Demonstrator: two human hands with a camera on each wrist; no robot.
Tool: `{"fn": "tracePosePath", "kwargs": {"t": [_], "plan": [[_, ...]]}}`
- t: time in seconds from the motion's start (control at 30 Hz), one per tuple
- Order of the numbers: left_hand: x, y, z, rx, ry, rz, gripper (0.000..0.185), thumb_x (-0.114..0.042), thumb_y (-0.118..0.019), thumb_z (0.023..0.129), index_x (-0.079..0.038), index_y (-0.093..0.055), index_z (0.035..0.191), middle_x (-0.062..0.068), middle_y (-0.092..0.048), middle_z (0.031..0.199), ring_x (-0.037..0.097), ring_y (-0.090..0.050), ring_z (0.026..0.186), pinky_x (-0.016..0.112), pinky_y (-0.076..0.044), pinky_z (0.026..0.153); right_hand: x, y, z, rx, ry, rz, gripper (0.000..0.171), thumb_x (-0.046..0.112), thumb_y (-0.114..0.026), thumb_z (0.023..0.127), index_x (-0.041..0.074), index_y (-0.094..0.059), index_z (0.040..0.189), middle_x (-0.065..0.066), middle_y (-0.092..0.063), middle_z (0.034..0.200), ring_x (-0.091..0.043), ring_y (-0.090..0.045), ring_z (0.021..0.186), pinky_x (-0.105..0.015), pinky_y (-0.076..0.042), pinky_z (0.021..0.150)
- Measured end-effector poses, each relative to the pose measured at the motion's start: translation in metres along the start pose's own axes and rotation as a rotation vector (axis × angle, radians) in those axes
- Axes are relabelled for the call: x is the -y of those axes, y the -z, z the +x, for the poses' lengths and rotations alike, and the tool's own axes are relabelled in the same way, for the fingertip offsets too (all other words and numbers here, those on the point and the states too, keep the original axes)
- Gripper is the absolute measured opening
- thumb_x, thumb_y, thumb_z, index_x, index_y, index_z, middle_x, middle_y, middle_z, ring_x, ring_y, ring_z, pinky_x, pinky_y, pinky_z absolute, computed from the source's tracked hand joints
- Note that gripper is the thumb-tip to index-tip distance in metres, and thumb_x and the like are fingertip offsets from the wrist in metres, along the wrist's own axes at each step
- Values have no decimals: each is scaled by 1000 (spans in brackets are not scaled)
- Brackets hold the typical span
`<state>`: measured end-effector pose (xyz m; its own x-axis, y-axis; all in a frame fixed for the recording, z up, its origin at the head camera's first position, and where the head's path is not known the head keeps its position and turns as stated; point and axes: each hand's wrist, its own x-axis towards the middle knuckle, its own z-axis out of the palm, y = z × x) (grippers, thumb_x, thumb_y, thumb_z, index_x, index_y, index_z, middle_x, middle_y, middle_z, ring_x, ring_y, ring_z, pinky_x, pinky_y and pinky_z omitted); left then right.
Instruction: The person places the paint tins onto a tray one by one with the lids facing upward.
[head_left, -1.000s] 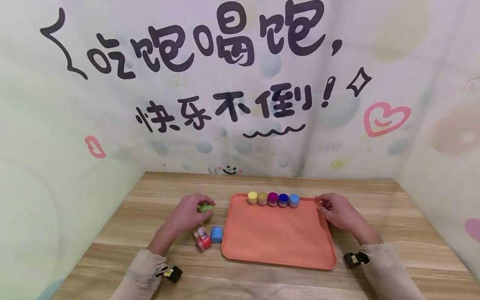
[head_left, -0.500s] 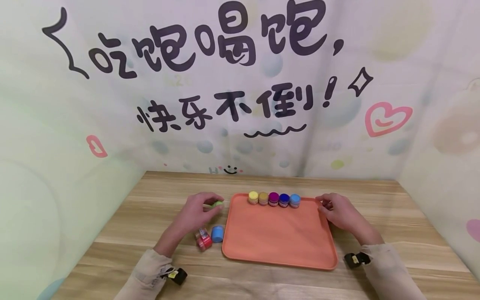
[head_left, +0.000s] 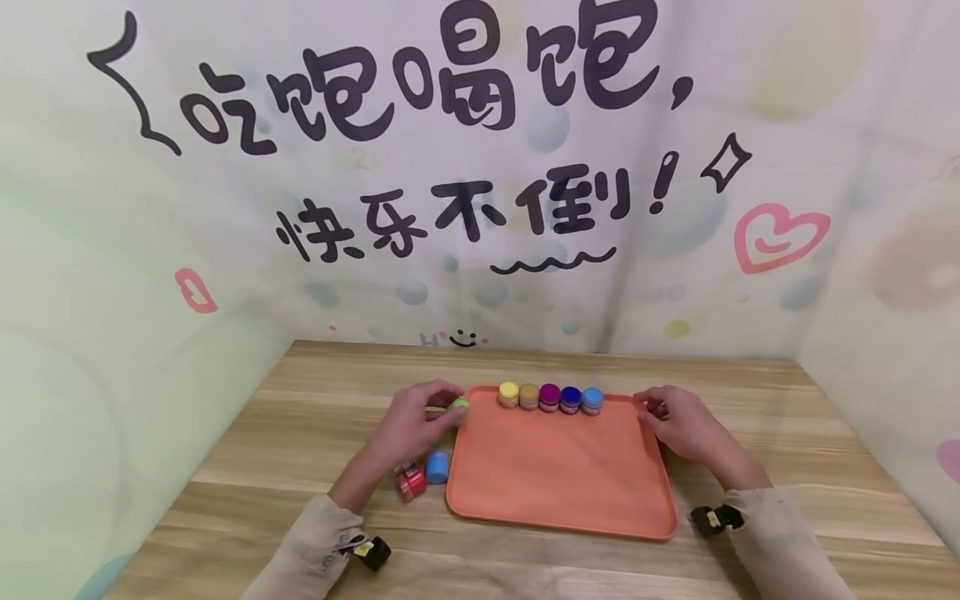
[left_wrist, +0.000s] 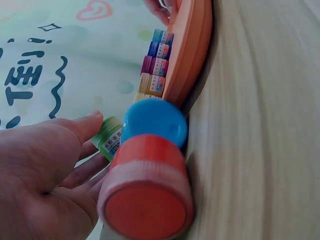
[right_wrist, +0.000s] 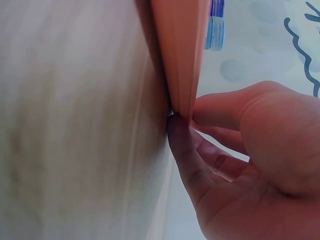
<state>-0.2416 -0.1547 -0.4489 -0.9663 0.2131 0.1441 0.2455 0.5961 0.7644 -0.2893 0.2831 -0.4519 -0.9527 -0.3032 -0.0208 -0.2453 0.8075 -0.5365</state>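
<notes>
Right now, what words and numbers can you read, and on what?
"吃饱喝饱," on the back wall, top line.
"快乐不倒!" on the back wall, below.
Green jar in left hand: label too blurred.
Red jar, five lined-up jars: labels too small.
Left sleeve, wrist cameras: too small.
Pale wall marks: unclear.

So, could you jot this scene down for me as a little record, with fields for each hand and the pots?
Left hand: holds a green paint jar by the tray's far left corner
Right hand: pinches the tray's far right corner
Tray: orange tray, on a wooden table
Row along tray's far edge, left to right: yellow jar, ochre jar, magenta jar, dark blue jar, light blue jar
Left of tray: red jar, blue jar
</notes>
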Motion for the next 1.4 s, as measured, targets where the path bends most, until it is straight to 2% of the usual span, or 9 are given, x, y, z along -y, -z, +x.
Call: {"fn": "tracePosePath", "kwargs": {"t": [0.27, 0.4, 0.57, 0.8, 1.07, 1.4], "plan": [[-11, -15, 5, -20, -45, -58, 16, -22, -77, 103, -15, -76, 117, 6, -74, 121, 26, -75, 117, 36, -65, 95, 0, 1, -1, 2, 0, 4, 36, 7, -71, 102, -7, -68, 135, -19, -73, 115, -27, -69, 98, -44, -65, 84], [-15, -26, 11, -47, -63, -38, 12, -19, -78, 102, -14, -78, 112, 6, -75, 116, 24, -75, 112, 34, -66, 93, 1, 1, -1, -1, 1, 4, 36, 7, -71, 102, -7, -69, 135, -18, -73, 115, -26, -69, 98, -45, -65, 84], [-18, -36, 19, -81, -86, 1, 11, -21, -77, 103, -14, -79, 111, 7, -76, 112, 22, -76, 106, 39, -66, 94, 1, 0, 0, -10, 11, -1, 35, 7, -71, 102, -7, -69, 134, -19, -73, 114, -27, -69, 97, -45, -65, 85], [-23, -45, 26, -103, -104, -16, 12, -18, -78, 101, -9, -79, 109, 11, -77, 112, 26, -77, 104, 44, -65, 93, -1, 0, 0, -29, 41, -7, 34, 6, -72, 101, -9, -70, 131, -20, -74, 111, -27, -69, 95, -47, -65, 85], [-25, -55, 31, -112, -100, -16, 11, -16, -79, 99, -7, -77, 106, 10, -78, 108, 24, -76, 102, 39, -65, 90, -2, 0, 0, -26, 50, -1, 34, 6, -72, 101, -9, -70, 131, -20, -73, 111, -26, -69, 95, -46, -65, 84], [-26, -53, 29, -126, -53, 61, 10, -17, -75, 103, -8, -76, 105, 8, -79, 99, 21, -78, 91, 35, -66, 81, -2, 0, 1, -19, 39, 2, 34, 6, -72, 101, -8, -70, 132, -19, -74, 112, -26, -69, 96, -47, -65, 85]]}}
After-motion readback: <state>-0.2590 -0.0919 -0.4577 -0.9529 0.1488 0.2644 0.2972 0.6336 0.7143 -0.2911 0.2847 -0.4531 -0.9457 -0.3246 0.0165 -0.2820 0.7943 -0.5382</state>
